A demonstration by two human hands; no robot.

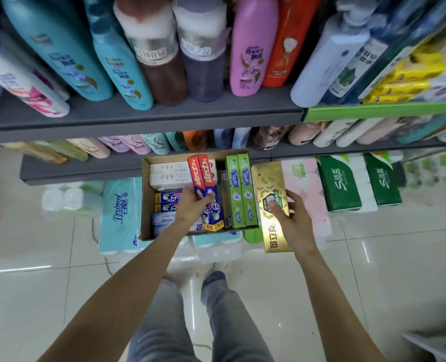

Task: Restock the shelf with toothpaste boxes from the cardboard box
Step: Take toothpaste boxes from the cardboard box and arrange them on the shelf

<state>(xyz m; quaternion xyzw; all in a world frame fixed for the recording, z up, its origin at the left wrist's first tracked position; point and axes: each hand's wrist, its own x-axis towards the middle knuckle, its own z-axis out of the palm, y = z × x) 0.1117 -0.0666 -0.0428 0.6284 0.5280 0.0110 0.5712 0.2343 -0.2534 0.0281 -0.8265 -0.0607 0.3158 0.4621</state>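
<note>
My left hand (pixel 193 205) grips two red toothpaste boxes (pixel 201 176) by their near ends, long axes running toward the cardboard box's (pixel 146 199) far edge; right hand (pixel 292 218) clasps the gold box (pixel 271 202) outside its right wall.

Both bare forearms are extending forward and down, converging slightly. The left hand (pixel 192 205) is curling its fingers around something, thumb uppermost. The right hand (pixel 292 218) is gripping likewise, thumb pressing on top, fingers wrapping the far side.
</note>
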